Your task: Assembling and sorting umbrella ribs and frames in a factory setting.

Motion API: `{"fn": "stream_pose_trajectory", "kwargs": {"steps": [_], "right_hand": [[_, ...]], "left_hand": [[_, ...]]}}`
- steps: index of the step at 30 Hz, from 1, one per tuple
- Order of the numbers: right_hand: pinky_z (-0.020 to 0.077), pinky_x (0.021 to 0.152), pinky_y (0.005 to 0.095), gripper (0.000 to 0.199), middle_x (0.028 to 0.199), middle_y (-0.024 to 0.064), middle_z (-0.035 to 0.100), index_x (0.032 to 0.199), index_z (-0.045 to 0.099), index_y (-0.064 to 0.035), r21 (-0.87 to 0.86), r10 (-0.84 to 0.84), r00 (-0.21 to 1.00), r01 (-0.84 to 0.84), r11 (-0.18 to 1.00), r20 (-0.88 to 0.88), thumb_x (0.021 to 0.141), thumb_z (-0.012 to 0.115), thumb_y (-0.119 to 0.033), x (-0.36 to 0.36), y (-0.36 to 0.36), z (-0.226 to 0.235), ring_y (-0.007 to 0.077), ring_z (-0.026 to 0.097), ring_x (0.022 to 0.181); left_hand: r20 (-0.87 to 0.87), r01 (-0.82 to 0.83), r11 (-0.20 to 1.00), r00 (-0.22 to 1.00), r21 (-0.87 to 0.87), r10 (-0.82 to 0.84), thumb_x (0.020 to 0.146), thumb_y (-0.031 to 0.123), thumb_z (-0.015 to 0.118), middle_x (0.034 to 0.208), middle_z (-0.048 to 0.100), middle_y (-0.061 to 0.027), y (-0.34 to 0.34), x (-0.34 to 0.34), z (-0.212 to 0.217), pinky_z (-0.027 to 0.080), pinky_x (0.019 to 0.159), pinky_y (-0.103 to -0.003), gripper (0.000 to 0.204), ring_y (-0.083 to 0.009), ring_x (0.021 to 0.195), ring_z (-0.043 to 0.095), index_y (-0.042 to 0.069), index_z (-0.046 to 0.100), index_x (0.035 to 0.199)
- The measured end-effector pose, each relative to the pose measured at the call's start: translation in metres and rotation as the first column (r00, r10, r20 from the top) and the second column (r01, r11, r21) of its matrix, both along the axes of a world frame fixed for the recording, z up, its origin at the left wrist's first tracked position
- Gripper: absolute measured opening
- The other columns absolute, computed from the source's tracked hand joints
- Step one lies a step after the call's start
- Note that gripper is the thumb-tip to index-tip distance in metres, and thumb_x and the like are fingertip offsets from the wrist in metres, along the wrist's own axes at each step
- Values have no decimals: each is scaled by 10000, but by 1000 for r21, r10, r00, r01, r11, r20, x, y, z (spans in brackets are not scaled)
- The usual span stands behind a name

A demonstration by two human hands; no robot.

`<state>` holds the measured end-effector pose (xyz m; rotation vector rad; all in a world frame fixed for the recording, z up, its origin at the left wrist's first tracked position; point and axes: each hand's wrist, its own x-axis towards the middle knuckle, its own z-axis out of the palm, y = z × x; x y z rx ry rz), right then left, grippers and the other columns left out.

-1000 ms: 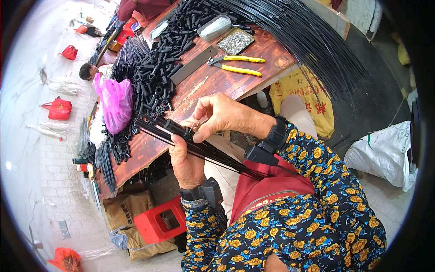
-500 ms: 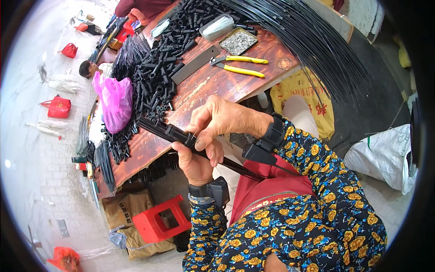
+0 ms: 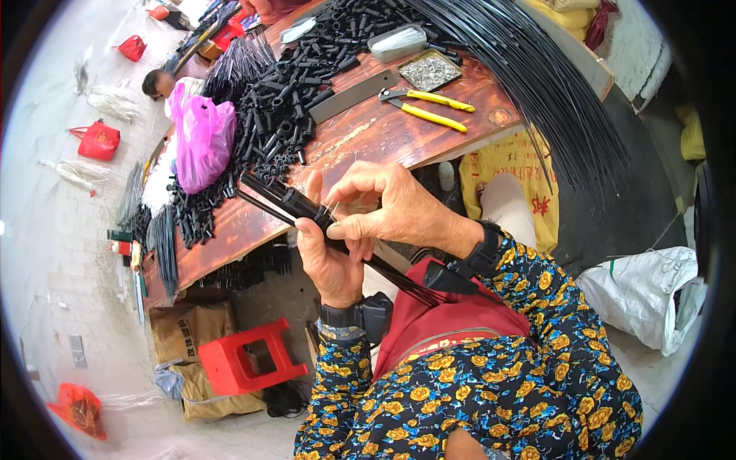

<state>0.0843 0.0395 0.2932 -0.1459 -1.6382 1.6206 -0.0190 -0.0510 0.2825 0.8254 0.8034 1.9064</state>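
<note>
My left hand (image 3: 331,268) is closed around a bundle of slim black rods (image 3: 399,280) with a black plastic collar (image 3: 303,207). The bundle slants from above the table's near edge down to my lap, and some rods stand apart at its upper end. At the collar, a thin metal wire (image 3: 333,206) sticks up between the curled forefinger and thumb of my right hand (image 3: 399,207). That thumb rests against the bundle; the exact grip on the wire is small and partly hidden. Yellow-handled pliers (image 3: 437,110) lie on the table beyond my right hand.
The wooden table (image 3: 345,149) carries a heap of black plastic tubes (image 3: 284,103), a flat metal blade (image 3: 349,97), a tray of small metal parts (image 3: 430,70) and long black rods (image 3: 529,84). A pink bag (image 3: 201,142) sits left. Below stands a red stool (image 3: 249,359). Another person (image 3: 159,84) is far left.
My right forefinger and thumb have parted slightly, showing more wire. Several rods now splay from the bundle's upper end. The whole view has shifted, moving the table contents a little rightward.
</note>
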Motion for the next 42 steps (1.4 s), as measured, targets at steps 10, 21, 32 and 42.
{"fn": "stream_pose_trajectory", "kwargs": {"steps": [10,21,32,42], "right_hand": [[474,561,214,194,734,44,646,799,640,18,-350,277,933,-186,918,231,888,619,-153,10,0,22,78,576,600],[355,479,187,259,712,37,637,877,684,9,-412,472,872,-385,826,133,906,581,-226,9,25,2,46,483,538],[478,537,234,211,737,99,669,982,680,30,-433,152,988,-146,889,-21,921,601,-157,6,-13,-5,128,602,567],[466,502,203,141,703,71,670,910,695,22,-659,46,997,-80,748,-69,868,670,-111,7,-21,-4,97,622,578]], "left_hand": [[12,33,999,999,-12,-33,932,603,436,611,495,-27,-5,-2,-3,309,379,-213,744,-86,438,400,20,364,1389],[28,34,999,999,-27,-33,943,617,381,619,486,-33,-4,-2,-2,281,376,-228,763,-88,410,357,-42,404,1327],[-8,-61,996,998,-68,60,959,586,384,535,421,6,4,-5,-3,289,378,-225,731,-84,408,364,-69,451,1276],[-115,-190,977,977,-95,178,972,536,420,546,420,23,11,8,2,304,388,-216,659,-68,437,394,-67,506,1221]]}}
